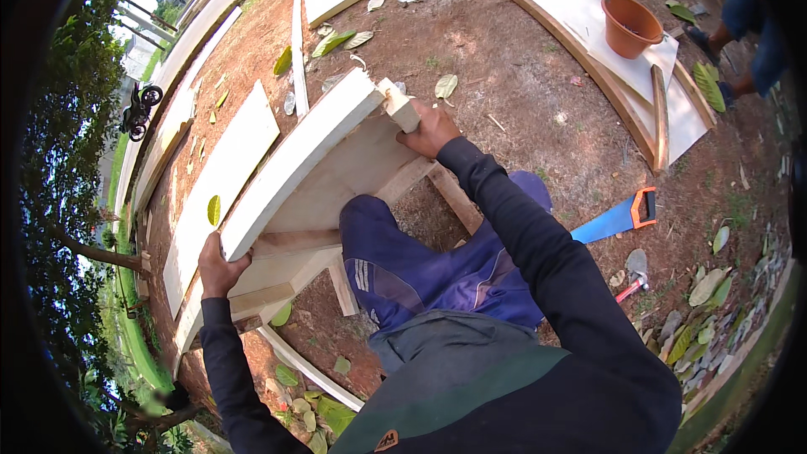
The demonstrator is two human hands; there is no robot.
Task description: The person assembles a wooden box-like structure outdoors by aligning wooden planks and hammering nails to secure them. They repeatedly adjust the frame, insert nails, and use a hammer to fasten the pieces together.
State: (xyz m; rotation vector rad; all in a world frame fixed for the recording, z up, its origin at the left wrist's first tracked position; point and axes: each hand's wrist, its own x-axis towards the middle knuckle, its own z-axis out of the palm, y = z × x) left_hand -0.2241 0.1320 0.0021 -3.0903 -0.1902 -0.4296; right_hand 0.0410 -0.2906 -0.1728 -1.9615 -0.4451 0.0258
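Note:
A wooden frame with a plywood panel (336, 176) stands tilted before me, leaning against my legs. Along its upper edge runs a long pale wooden beam (307, 155). My left hand (222, 267) grips the beam near its lower left end, thumb on the near side. At the upper right end, my right hand (430, 130) is closed around a short wood block (401, 109) that sticks out beside the beam's end; some of its fingers are hidden behind the wood. Crosspieces (298, 241) of the frame show below the panel.
A handsaw (603, 220) with a blue blade and a hammer (633, 276) lie on the soil to my right. An orange-brown bucket (630, 27) rests on another framed panel (685, 118). Another person's legs (748, 34) are at far right. A loose panel (223, 181) lies left.

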